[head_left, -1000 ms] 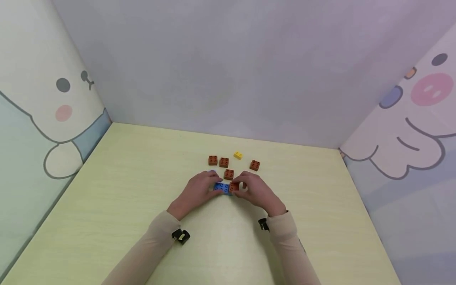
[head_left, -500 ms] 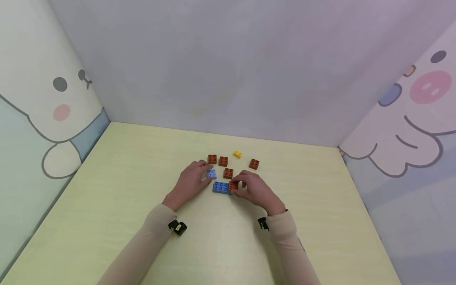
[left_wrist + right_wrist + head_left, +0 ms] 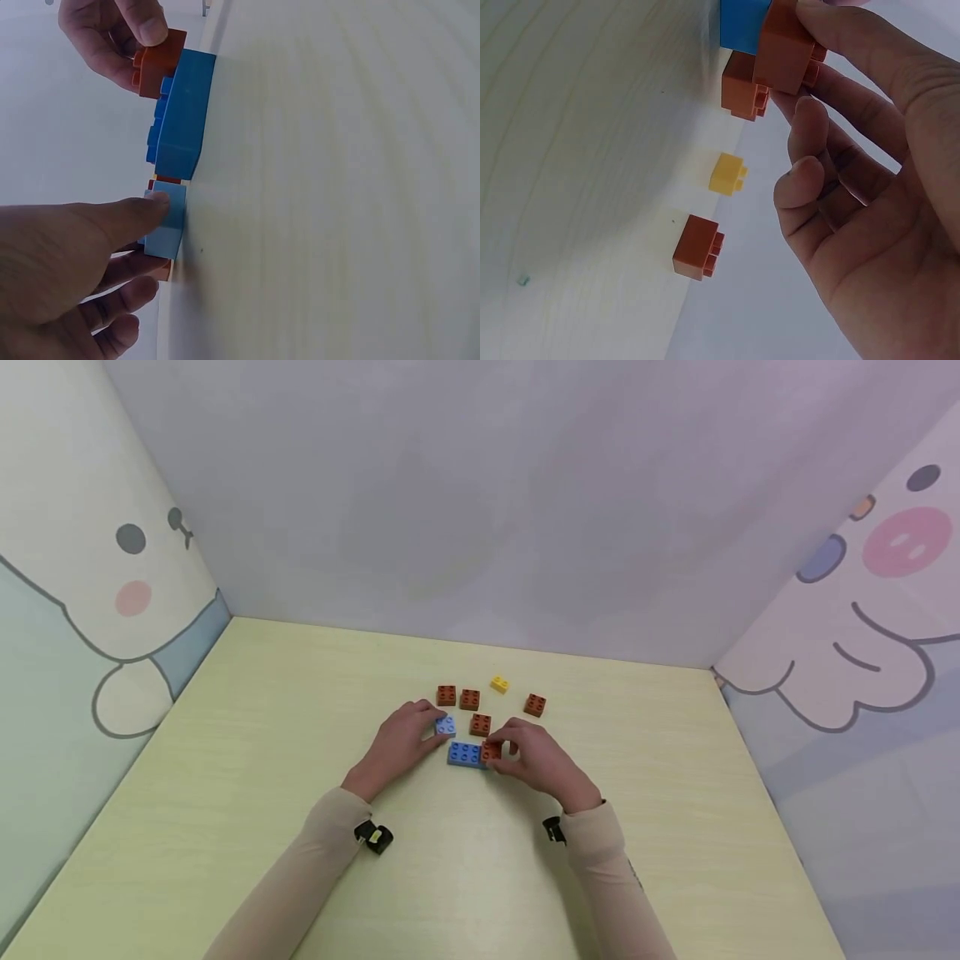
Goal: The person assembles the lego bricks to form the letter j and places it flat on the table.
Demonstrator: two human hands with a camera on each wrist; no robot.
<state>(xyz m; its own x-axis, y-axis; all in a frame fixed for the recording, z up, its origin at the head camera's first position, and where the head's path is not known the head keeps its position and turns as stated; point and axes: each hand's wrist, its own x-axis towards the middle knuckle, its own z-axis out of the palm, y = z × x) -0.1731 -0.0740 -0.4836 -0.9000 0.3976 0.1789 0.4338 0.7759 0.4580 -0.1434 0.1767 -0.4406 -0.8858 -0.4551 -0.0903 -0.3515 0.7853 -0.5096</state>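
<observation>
My right hand [image 3: 538,757] pinches a reddish-brown brick [image 3: 781,49] between thumb and fingers. That brick sits over the right end of a long blue brick [image 3: 464,754], whose bare studs show to the left of it. Further left, my left hand [image 3: 401,743] has its thumb and index finger on opposite sides of a small light blue brick [image 3: 166,223]. In the left wrist view the thumb lies across this brick's near side, and the other fingers curl behind it.
Beyond the hands, loose reddish-brown bricks lie on the pale table [image 3: 315,693]: one brown brick [image 3: 481,724] behind the blue one, two farther back left, and another brown brick [image 3: 535,705] to the right. A small yellow brick [image 3: 499,684] lies near the back wall [image 3: 465,527].
My left hand has let go of the long blue brick and moved left and away to the light blue brick. The right hand has stayed on the reddish-brown brick.
</observation>
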